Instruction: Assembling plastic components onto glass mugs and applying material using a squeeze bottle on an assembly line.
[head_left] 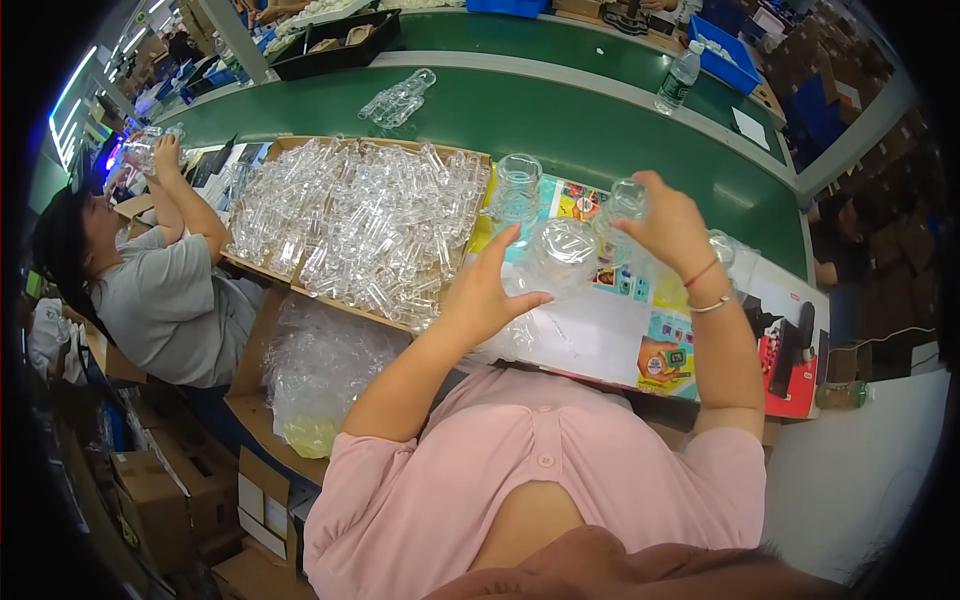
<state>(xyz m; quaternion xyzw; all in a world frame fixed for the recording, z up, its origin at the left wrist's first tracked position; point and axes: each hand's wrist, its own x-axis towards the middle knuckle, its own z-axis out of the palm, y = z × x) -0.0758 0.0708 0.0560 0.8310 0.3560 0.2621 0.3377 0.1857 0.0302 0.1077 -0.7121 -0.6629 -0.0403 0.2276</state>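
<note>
Wide carton (258,266) of clear parts (390,225) sits just L of L hand (490,292), fingers spread by round clear jar (565,252) btwn hands; can't tell if touching. R hand (668,222) grasps smaller clear vessel (622,206): prob. light, stiff, slick, crackable; best hold sidewalls, gently.

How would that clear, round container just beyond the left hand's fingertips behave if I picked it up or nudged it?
The clear, round container is probably light for its size, since it looks hollow. Its smooth, shiny surface may feel slippery. Its rounded sides suggest it could roll if knocked over.
</note>
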